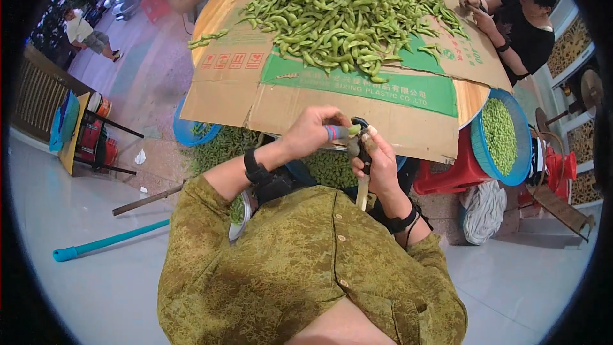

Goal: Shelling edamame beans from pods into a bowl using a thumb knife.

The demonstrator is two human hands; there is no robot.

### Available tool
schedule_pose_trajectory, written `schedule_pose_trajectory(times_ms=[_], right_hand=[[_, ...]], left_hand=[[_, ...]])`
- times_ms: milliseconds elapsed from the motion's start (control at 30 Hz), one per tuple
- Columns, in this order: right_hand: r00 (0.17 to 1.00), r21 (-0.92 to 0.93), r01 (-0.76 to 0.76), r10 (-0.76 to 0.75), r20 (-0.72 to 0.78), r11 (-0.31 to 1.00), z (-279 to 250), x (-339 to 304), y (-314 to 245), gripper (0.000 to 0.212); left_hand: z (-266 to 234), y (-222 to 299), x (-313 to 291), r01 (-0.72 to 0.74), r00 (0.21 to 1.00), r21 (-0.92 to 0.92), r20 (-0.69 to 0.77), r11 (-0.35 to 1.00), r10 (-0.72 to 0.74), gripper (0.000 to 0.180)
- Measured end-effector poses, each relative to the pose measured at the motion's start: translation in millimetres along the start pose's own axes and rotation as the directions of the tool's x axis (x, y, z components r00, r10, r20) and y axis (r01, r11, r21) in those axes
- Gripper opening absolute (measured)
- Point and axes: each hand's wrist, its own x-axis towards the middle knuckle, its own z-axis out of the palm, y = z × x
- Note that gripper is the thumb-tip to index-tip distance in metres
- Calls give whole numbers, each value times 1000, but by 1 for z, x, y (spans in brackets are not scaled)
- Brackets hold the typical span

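Note:
My left hand (311, 133), with a striped cover on one finger, is closed in a pinch near the cardboard's front edge. A small green soybean pod (354, 130) sits between its fingertips. My right hand (381, 161) is wrapped round a black tool with a pale handle (363, 193); its kind is not clear. The tool's dark curved end (359, 121) meets the pod, and the two hands nearly touch. Beyond them a big heap of green soybean pods (345, 16) lies on flattened cardboard (223, 105) over a round wooden table.
Shelled green beans fill a blue basin (523, 160) on a red stool (440, 179) at the right. Empty pods (223, 153) lie below the table's left front. A teal pole (112, 241) crosses the left floor. Another person (527, 25) sits at the right; one more is at the far left.

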Motion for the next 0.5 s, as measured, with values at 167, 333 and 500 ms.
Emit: schedule_pose_trajectory(times_ms=[167, 333, 500], right_hand=[[996, 45, 20, -23, 82, 999, 1, -6, 3, 24], [993, 4, 52, -52, 109, 999, 4, -11, 2, 26], [989, -90, 103, -93, 116, 991, 1, -10, 4, 39]], left_hand=[[11, -6, -5, -63, 998, 14, -22, 998, 63, 13], [9, -10, -7, -77, 997, 73, 12, 994, 76, 16], [12, -13, -11, -127, 992, 43, 9, 991, 127, 16]])
